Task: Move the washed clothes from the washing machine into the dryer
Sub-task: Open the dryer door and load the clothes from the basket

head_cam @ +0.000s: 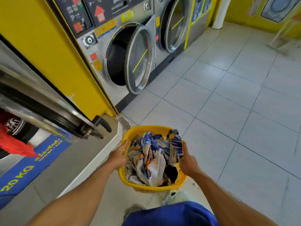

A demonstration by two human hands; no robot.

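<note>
A yellow plastic laundry basket is held in front of me above the tiled floor. It is full of crumpled blue, white and orange patterned clothes with a dark item near its right side. My left hand grips the basket's left rim. My right hand grips the right rim. Ahead on the left stands a steel dryer with its round door swung open and a dark, empty-looking drum. At my near left is the open door of a washing machine with a black handle.
A second steel machine with its door ajar stands right of the dryer. A yellow panel separates the washing machine from the dryer. Light grey floor tiles spread to the right. A white pillar and chair legs are far right.
</note>
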